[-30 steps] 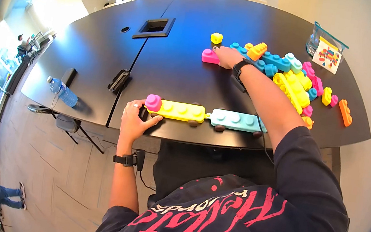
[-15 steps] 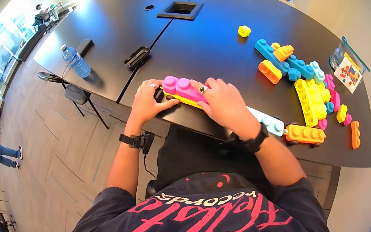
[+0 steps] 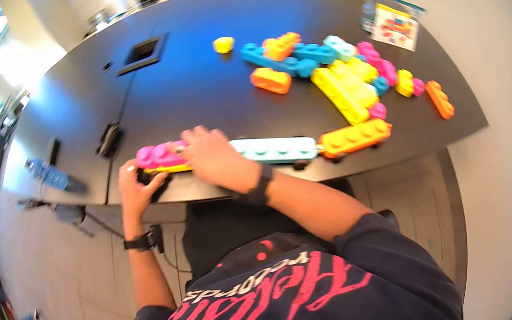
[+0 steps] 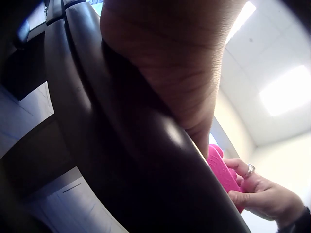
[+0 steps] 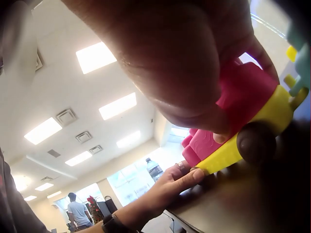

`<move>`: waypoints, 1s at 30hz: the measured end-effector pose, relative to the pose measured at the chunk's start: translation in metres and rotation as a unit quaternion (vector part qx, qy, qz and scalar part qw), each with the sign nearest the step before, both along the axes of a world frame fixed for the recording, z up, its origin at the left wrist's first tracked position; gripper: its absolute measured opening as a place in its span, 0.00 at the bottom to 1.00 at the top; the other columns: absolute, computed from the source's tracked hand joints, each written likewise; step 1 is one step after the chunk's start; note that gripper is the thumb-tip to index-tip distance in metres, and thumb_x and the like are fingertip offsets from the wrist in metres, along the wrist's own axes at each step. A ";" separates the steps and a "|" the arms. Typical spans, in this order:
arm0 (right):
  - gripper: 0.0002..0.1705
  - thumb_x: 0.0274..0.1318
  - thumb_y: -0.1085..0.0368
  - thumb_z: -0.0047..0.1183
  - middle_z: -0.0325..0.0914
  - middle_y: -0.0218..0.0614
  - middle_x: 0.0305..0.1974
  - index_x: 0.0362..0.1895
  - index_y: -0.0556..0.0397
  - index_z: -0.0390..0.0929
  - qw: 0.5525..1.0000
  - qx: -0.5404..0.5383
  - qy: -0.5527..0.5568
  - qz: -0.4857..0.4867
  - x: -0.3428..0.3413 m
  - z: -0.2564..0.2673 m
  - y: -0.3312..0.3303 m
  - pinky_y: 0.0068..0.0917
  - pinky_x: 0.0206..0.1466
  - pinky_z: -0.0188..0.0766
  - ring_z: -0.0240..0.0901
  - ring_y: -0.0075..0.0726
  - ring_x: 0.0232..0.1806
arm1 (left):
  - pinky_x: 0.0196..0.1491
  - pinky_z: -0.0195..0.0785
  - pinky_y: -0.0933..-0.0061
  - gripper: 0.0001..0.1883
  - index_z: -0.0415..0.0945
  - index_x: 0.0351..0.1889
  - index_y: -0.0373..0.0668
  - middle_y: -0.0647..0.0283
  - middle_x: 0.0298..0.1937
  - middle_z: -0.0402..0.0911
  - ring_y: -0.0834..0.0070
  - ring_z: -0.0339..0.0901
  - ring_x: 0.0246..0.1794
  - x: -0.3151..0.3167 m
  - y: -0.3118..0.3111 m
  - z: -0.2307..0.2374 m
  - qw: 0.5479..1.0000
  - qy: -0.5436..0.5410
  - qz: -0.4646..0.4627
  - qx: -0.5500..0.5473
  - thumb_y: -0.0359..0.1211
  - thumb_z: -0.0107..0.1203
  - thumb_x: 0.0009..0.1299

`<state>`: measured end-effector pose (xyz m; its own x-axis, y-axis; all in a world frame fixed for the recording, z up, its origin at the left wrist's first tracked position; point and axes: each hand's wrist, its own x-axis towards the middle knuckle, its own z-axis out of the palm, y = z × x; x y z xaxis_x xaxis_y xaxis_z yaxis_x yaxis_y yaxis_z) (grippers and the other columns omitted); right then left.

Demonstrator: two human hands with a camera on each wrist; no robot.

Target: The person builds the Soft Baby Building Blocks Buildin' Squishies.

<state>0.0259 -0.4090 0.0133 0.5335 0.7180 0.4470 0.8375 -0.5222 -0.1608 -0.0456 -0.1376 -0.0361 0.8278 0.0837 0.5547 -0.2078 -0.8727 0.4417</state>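
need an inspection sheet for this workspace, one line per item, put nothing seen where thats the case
Surface: dark table, with a seam and a recessed box
Job's things: pink blocks on yellow wheeled block; pale blue wheeled block end to end with orange wheeled block
Clutter: loose toy blocks, water bottle, picture card
Left hand: holds yellow wheeled block's end
Right hand: grips pink blocks
Cables: thin cable by left wrist
Surroundings: standing person, ceiling lights

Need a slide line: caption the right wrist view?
Right hand grips a pink studded plastic block atop a yellow wheeled plastic base; left hand holds the base's far end.
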 end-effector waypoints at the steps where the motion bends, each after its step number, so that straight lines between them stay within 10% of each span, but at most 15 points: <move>1: 0.34 0.54 0.66 0.59 0.76 0.37 0.49 0.69 0.39 0.78 1.000 -0.008 0.005 -0.012 -0.002 0.000 0.001 0.44 0.42 0.73 0.74 0.48 0.52 | 0.58 0.71 0.55 0.30 0.80 0.51 0.38 0.55 0.51 0.81 0.54 0.77 0.54 0.001 0.003 -0.005 1.000 -0.003 -0.003 0.016 0.43 0.80 0.57; 23: 0.26 0.65 0.63 0.54 0.76 0.36 0.51 0.67 0.31 0.80 0.999 0.013 -0.019 -0.024 -0.004 -0.006 -0.011 0.45 0.48 0.74 0.73 0.46 0.58 | 0.59 0.69 0.52 0.37 0.79 0.53 0.39 0.58 0.51 0.79 0.53 0.74 0.56 -0.010 -0.014 0.015 0.998 0.028 -0.004 0.047 0.48 0.82 0.50; 30: 0.37 0.71 0.59 0.52 0.77 0.34 0.56 0.82 0.28 0.62 0.997 -0.073 0.010 -0.004 -0.004 0.011 -0.027 0.46 0.55 0.73 0.75 0.42 0.60 | 0.62 0.68 0.52 0.39 0.84 0.55 0.44 0.61 0.53 0.79 0.55 0.73 0.58 -0.010 -0.016 0.022 0.997 0.045 -0.018 0.058 0.49 0.83 0.46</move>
<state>0.0222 -0.4357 0.0245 0.5468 0.7708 0.3268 0.8309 -0.5475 -0.0991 -0.0559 -0.1539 -0.0136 0.8757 -0.0066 0.4828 -0.2034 -0.9118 0.3566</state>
